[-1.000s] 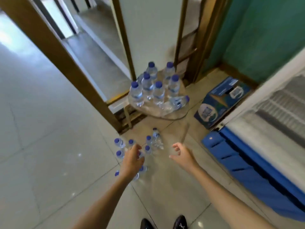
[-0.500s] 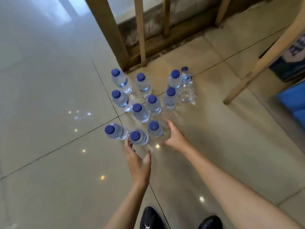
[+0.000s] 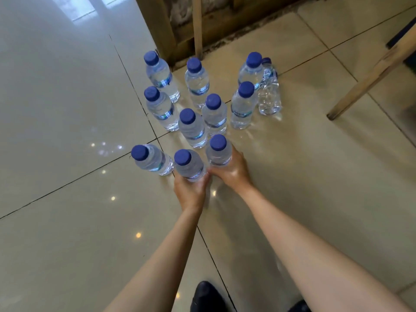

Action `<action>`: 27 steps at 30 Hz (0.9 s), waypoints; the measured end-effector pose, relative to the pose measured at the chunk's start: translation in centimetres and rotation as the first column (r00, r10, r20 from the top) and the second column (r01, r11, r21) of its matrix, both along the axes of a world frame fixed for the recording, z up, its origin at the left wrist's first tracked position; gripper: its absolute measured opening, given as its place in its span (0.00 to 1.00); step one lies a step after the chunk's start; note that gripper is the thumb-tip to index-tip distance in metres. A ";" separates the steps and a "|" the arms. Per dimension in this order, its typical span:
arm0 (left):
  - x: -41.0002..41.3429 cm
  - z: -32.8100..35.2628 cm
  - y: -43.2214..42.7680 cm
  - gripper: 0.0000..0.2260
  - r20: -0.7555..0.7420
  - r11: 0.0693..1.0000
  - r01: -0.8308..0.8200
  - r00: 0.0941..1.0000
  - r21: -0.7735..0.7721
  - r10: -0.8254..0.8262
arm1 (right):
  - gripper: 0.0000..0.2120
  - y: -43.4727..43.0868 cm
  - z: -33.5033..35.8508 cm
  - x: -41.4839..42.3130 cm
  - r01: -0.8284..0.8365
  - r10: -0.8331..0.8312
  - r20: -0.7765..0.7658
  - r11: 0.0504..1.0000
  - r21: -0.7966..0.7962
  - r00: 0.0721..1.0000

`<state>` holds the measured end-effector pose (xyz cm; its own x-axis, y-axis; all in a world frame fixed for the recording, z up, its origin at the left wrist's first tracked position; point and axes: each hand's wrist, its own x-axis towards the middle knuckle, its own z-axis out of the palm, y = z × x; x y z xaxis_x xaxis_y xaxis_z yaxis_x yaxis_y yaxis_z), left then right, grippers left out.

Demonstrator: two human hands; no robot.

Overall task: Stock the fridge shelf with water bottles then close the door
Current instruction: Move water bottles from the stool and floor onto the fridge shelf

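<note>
Several clear water bottles with blue caps stand in a cluster on the tiled floor. My left hand [image 3: 191, 190] grips the base of the nearest middle bottle [image 3: 188, 165]. My right hand [image 3: 231, 170] grips the bottle just right of it [image 3: 218, 152]. A third front bottle [image 3: 150, 159] stands free to the left. Behind them stand further bottles, among them one [image 3: 192, 127] and one [image 3: 243, 104]. At the back right is a thinner crinkled bottle [image 3: 269, 91]. The fridge is out of view.
A wooden door frame [image 3: 157, 25] and a thin wooden stool leg [image 3: 197, 25] rise behind the bottles. Another slanted wooden leg [image 3: 369, 79] crosses the right side. My black shoes [image 3: 206, 297] show at the bottom edge. Glossy floor tiles [image 3: 56, 131] stretch to the left.
I have bent down closer to the floor bottles. Both hands moved forward and took hold of the two nearest bottles; half a second ago they were still apart from them.
</note>
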<state>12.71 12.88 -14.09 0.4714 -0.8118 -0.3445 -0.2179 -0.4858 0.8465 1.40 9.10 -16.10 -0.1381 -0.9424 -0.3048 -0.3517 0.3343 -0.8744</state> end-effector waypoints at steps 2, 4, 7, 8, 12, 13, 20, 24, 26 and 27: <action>0.2 1.2 0.3 0.13 -0.020 1.000 0.019 1.000 0.024 -0.019 | 0.25 0.6 1.3 -0.8 0.015 -0.015 0.025 1.000 0.016 1.000; 0.2 3.2 0.8 0.17 -0.037 0.998 0.048 0.998 0.032 -0.047 | 0.26 1.3 3.4 -1.8 0.020 -0.022 0.041 0.999 0.040 0.999; -0.5 8.7 1.2 0.20 -0.083 0.994 0.079 0.994 0.073 -0.073 | 0.26 2.6 8.8 -3.4 -0.002 -0.001 0.062 0.999 0.053 0.998; -0.7 10.9 1.2 0.19 -0.094 0.992 0.091 0.992 0.083 -0.084 | 0.25 2.8 11.0 -3.9 -0.006 0.002 0.068 0.999 0.054 0.998; -1.8 20.6 0.3 0.18 -0.177 0.979 0.181 0.971 0.096 -0.162 | 0.26 3.4 20.8 -5.7 0.026 -0.031 0.096 0.999 0.044 0.995; -2.1 23.5 -0.1 0.18 -0.198 0.970 0.229 0.958 0.083 -0.209 | 0.25 3.3 23.7 -6.2 0.035 -0.039 0.110 0.999 0.040 0.993; -5.0 46.6 -4.2 0.20 -0.270 0.882 0.451 0.840 -0.135 -0.470 | 0.19 2.0 45.8 -10.7 0.093 -0.084 0.165 0.995 -0.047 0.983; -7.6 59.3 -6.3 0.21 -0.251 0.804 0.537 0.767 -0.254 -0.591 | 0.16 1.4 58.9 -13.4 0.175 -0.155 0.165 0.977 -0.118 0.974; -9.2 65.5 -7.2 0.22 -0.227 0.741 0.590 0.712 -0.319 -0.665 | 0.19 1.2 65.3 -14.7 0.248 -0.220 0.171 0.954 -0.166 0.960; -10.1 68.3 -7.6 0.23 -0.216 0.713 0.610 0.688 -0.346 -0.693 | 0.20 1.2 68.4 -15.3 0.277 -0.247 0.171 0.943 -0.182 0.954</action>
